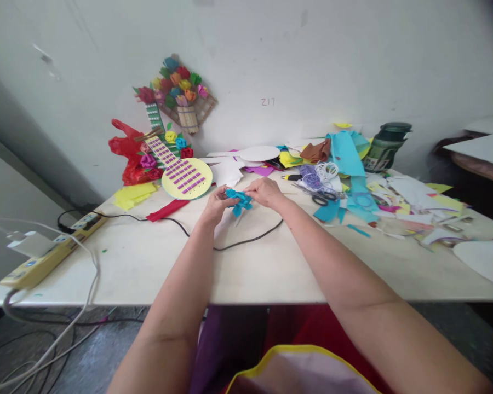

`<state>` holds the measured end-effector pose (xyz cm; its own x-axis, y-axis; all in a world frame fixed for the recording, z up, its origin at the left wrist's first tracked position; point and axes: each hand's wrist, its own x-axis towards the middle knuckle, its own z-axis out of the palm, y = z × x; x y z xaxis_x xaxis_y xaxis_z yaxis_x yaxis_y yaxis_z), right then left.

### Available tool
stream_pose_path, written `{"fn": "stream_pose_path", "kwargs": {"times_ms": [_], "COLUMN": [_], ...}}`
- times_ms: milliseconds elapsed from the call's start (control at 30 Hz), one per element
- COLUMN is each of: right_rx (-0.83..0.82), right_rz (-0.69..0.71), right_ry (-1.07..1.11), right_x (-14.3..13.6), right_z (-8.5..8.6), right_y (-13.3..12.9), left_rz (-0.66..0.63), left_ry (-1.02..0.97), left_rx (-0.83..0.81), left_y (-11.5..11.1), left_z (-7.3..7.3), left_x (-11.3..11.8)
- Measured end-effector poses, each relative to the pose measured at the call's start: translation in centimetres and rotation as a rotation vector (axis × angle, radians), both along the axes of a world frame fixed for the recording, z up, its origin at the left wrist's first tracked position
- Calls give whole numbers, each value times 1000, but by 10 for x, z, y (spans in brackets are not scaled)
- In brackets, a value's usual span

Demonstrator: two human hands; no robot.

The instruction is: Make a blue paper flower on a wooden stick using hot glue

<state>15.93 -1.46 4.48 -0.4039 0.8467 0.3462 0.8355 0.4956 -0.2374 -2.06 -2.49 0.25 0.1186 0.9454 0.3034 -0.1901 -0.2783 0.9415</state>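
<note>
Above the middle of the white table, both hands meet at a blue paper flower [239, 201] with ruffled petals. My left hand [219, 205] pinches it from the left side, thumb and fingers closed. From the other side, the fingertips of my right hand [265, 192] are pressed together on its upper right edge. A thin pale stick or stem [239, 220] shows below the petals; where it joins the flower is hidden. Just behind the hands lies a yellow-topped paper guitar shape [188, 179] with purple strips.
Left stand a yellow power strip [49, 251] with cables, a red plastic bag [127, 153] and yellow paper [135, 195]. A black cord [250, 241] crosses below my hands. Right are scissors [322, 197], purple string [311, 178], blue crepe paper [349, 153], a dark green bottle [388, 146] and scraps.
</note>
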Motion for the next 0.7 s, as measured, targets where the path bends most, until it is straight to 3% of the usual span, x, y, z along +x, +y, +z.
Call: {"fn": "stream_pose_path", "kwargs": {"times_ms": [433,700], "right_rx": [-78,-114], "right_rz": [-37,54], "right_ry": [82,179], "right_x": [-2,2], "right_z": [3,-2], "right_y": [0,3], "left_rz": [-22,-16], "left_ry": [8,35], "left_rx": [-11,-51], "left_y": [-1,-2], "left_z": [2,2], "left_x": [0,-1]}}
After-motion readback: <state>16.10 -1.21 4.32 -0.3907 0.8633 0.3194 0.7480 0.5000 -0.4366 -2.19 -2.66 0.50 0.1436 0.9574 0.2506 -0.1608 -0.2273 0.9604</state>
